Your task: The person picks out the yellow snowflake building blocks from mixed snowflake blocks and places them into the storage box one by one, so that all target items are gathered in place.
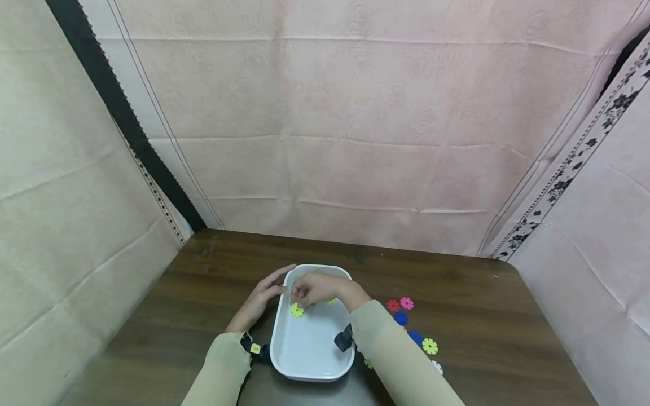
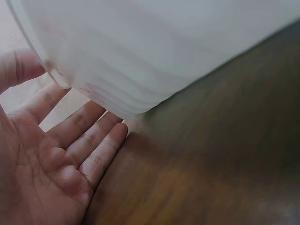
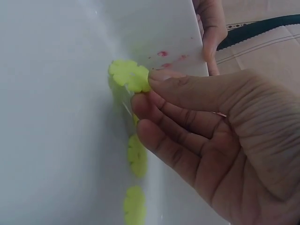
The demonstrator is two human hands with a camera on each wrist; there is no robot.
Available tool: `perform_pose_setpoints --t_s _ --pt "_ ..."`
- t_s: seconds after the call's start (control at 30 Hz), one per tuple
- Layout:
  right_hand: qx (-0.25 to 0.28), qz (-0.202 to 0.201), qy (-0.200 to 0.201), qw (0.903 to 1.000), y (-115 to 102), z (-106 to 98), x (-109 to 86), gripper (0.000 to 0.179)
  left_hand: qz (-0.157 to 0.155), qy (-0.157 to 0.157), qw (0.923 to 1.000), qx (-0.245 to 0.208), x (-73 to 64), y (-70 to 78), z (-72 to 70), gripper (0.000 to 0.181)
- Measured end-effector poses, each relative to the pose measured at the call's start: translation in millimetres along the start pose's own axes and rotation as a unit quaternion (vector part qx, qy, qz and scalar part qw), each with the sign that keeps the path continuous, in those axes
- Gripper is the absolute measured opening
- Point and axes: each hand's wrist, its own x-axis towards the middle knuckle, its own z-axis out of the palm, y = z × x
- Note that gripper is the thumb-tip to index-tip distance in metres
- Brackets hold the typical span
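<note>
My right hand (image 1: 317, 287) is over the far part of a white tray (image 1: 310, 358), pinching a yellow-green flower-shaped disc (image 3: 123, 74) between thumb and fingertips. In the right wrist view, more yellow-green discs (image 3: 137, 157) line the inner edge of the tray below that hand, partly covered by the fingers. At the tray's far left corner my left hand (image 1: 260, 300) touches the rim. Its fingers (image 2: 79, 124) extend nearly straight along the tray's outer wall in the left wrist view, with the thumb up at the rim.
Right of the tray, several flower-shaped discs lie on the brown wooden table (image 1: 467, 316): pink (image 1: 407, 303), red (image 1: 393, 305), blue (image 1: 400, 318), yellow-green (image 1: 430, 346) and white. My right sleeve (image 1: 401, 355) hides part of this group. Pale cloth (image 1: 325, 141) hangs behind and at both sides.
</note>
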Motion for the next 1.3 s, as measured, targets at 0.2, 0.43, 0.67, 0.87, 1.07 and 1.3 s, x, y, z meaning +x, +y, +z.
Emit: perform_pose_setpoints --t_s 0.2,0.43,0.67,0.87,1.07,1.3 --pt "0.002 -0.004 0.009 1.0 0 -2 -1.8 0.016 -0.001 0.0 1.0 -0.001 0.8 -1.5 -0.4 0.051" --pt "0.004 -0.017 0.02 0.9996 1 -5 -2.6 0.017 0.002 0.001 1.0 0.003 1.7 -1.1 -0.2 0.051" --pt "0.002 -0.038 0.031 0.9988 -12 -13 -11.4 0.02 -0.002 -0.002 1.0 0.003 0.9 0.8 -0.1 0.051" --pt "-0.006 -0.07 0.052 0.9962 -25 -22 -23.3 0.02 -0.015 0.013 0.9998 0.007 1.5 0.0 1.8 0.05" --pt "0.002 -0.091 0.092 0.9915 -25 -25 -37.8 0.023 -0.02 0.011 0.9997 0.006 0.8 -1.5 3.0 0.049" --pt "0.066 -0.092 0.129 0.9851 -24 -20 -61.5 0.025 -0.022 0.007 0.9997 0.006 0.2 -1.4 1.1 0.048"
